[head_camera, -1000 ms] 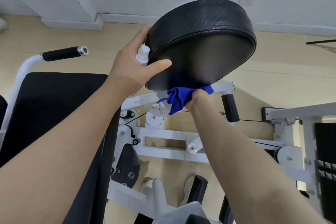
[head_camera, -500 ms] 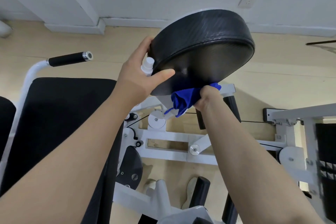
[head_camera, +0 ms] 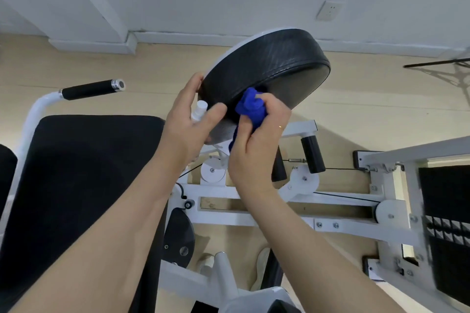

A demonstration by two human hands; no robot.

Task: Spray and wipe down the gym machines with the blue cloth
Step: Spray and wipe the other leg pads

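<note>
1. Against the far wall, over the pale floor [head_camera: 76,71], stands the white gym machine [head_camera: 279,201], with its frame, pulleys and cables below and a black seat back [head_camera: 76,198] at the left.
2. Its round black pad [head_camera: 264,71] sits tilted at the middle, the largest part being cleaned at this moment.
3. My left hand [head_camera: 188,124] steadies the pad's near-left edge, thumb on the face and fingers behind the rim; a small white spray bottle [head_camera: 199,109] is tucked in the same grip, only its top showing.
4. My right hand [head_camera: 256,145] bunches the blue cloth [head_camera: 250,107] in curled fingers and presses it to the pad's lower side wall.
5. Judging by this, spraying here is likely done and wiping is under way; the rest of the pad, the seat back, the handle [head_camera: 91,89] and the frame seem left to do.
</note>
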